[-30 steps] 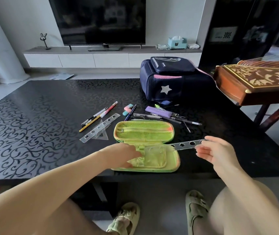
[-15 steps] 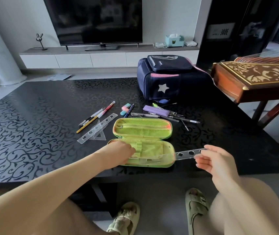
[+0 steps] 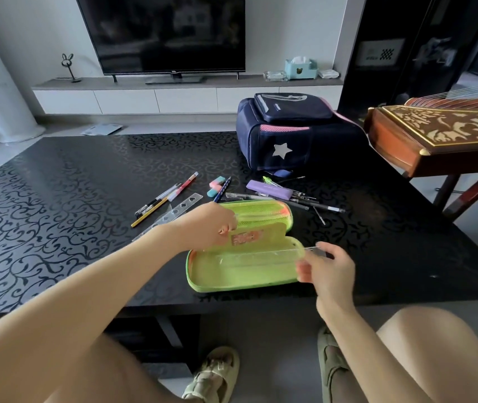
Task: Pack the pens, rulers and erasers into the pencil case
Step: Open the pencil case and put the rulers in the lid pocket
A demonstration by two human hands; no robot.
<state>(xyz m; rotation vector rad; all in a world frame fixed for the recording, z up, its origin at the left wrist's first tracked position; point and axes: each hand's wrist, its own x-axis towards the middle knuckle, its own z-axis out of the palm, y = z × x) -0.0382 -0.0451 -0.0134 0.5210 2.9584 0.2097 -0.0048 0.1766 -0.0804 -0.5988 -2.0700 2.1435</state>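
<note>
A lime-green pencil case [image 3: 232, 274] lies open near the table's front edge. My left hand [image 3: 208, 226] pinches its inner divider flap [image 3: 256, 237] and holds it lifted upright. My right hand [image 3: 326, 266] grips the right end of a clear ruler [image 3: 261, 255] that lies lengthwise inside the near half of the case. Behind the case lie several pens [image 3: 168, 196], two clear rulers [image 3: 179, 209], pink and teal erasers [image 3: 216, 186], a purple box [image 3: 269, 189] and more pens [image 3: 304, 203].
A navy backpack [image 3: 295, 135] with a star stands at the table's back right. A wooden zither [image 3: 441, 135] on a stand is to the right. The black patterned table [image 3: 57, 205] stretches left. My sandalled feet [image 3: 214, 373] rest on the floor below.
My left hand lifted the divider flap up from the near half. My right hand slid the clear ruler leftward from outside the case into it.
</note>
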